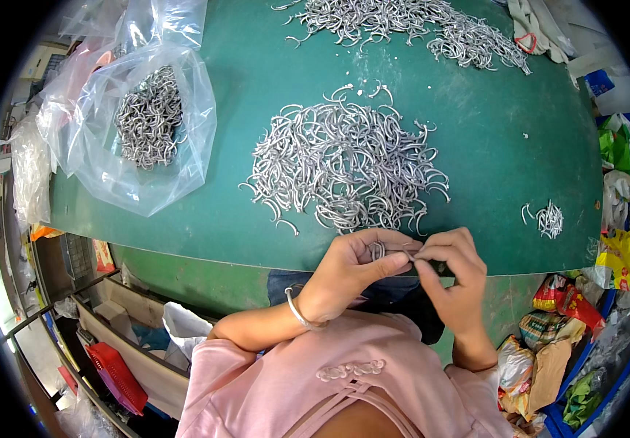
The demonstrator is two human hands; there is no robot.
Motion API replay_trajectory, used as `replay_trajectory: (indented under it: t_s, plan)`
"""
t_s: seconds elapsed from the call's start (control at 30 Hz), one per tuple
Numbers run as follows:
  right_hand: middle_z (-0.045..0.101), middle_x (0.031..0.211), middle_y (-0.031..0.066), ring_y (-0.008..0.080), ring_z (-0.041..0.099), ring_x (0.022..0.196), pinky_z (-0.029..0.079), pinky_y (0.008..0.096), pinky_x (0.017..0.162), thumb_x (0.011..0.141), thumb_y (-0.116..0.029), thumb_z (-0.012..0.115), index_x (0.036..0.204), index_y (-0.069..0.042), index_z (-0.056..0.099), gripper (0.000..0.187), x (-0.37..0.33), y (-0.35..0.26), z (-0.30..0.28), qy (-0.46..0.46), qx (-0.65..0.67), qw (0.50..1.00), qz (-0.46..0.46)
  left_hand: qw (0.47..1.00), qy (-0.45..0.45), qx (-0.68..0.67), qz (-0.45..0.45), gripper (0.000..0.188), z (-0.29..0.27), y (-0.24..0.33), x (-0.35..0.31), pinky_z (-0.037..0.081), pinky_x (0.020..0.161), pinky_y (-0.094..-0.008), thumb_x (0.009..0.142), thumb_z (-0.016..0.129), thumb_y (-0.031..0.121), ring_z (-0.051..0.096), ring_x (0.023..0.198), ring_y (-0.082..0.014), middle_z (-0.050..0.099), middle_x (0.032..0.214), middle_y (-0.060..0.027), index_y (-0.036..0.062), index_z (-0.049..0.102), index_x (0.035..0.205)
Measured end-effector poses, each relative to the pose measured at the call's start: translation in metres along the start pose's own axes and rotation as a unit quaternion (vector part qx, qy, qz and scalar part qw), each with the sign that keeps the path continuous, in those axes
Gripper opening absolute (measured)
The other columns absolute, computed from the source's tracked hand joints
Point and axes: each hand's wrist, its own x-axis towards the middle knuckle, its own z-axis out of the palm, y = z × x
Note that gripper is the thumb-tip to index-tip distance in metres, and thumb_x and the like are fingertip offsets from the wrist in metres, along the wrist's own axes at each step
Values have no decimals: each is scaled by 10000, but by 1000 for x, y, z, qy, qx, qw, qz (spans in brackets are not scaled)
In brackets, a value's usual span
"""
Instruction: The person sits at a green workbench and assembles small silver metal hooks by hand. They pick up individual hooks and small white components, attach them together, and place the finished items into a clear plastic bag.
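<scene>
My left hand (365, 257) is curled around a few curved silver metal pieces (377, 250) at the near edge of the green table. Beside it, my right hand (452, 261) pinches the end of one such piece, its thumb and forefinger meeting the left fingertips. Just beyond both hands lies a large heap of curved metal pieces (344, 160). To the left, an open clear plastic bag (191, 164) holds a pile of darker curved pieces (151, 120). A small cluster of short pale pieces (550, 220) sits at the right.
Another heap of metal pieces (402, 22) covers the far side of the green table (242, 80). White gloves (541, 33) lie at its far right corner. Below left are a drawer (132, 328) and a red basket (116, 376). Several colourful packages (541, 328) fill the lower right.
</scene>
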Motion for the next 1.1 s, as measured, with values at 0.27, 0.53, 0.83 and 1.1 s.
replay_trajectory:
  t_s: [0.27, 0.53, 0.83, 1.1]
  plan:
    - [546, 871, 90, 278, 498, 807, 366, 384, 716, 685, -88, 740, 816, -29, 612, 193, 9, 14, 8, 91, -224, 970, 5, 996, 11, -91, 4, 239, -4, -2, -3, 506, 833, -275, 969, 452, 75, 606, 906, -155, 616, 1034, -123, -67, 548, 1135]
    - [566, 926, 69, 271, 516, 846, 365, 389, 737, 718, -52, 682, 826, -37, 622, 125, -1, 24, 15, 65, -228, 970, -52, 996, 10, -83, -29, 252, -11, -3, -9, 496, 777, -241, 961, 480, 96, 568, 805, -113, 610, 930, -74, -49, 547, 1156]
    - [623, 985, 70, 247, 568, 872, 424, 371, 723, 678, -78, 624, 907, -54, 676, 236, -2, 13, 3, -24, -188, 951, -244, 999, 8, -31, -33, 261, -9, -5, -3, 534, 827, -298, 949, 511, 104, 632, 956, -196, 611, 1035, -142, -85, 533, 1128]
    - [608, 883, 68, 254, 547, 812, 407, 350, 723, 707, -32, 708, 829, -19, 669, 129, 20, 21, 7, 104, -114, 987, -36, 997, -22, -73, -26, 181, -9, 1, -8, 535, 821, -321, 930, 458, 28, 634, 926, -217, 610, 1024, -166, -71, 540, 1057]
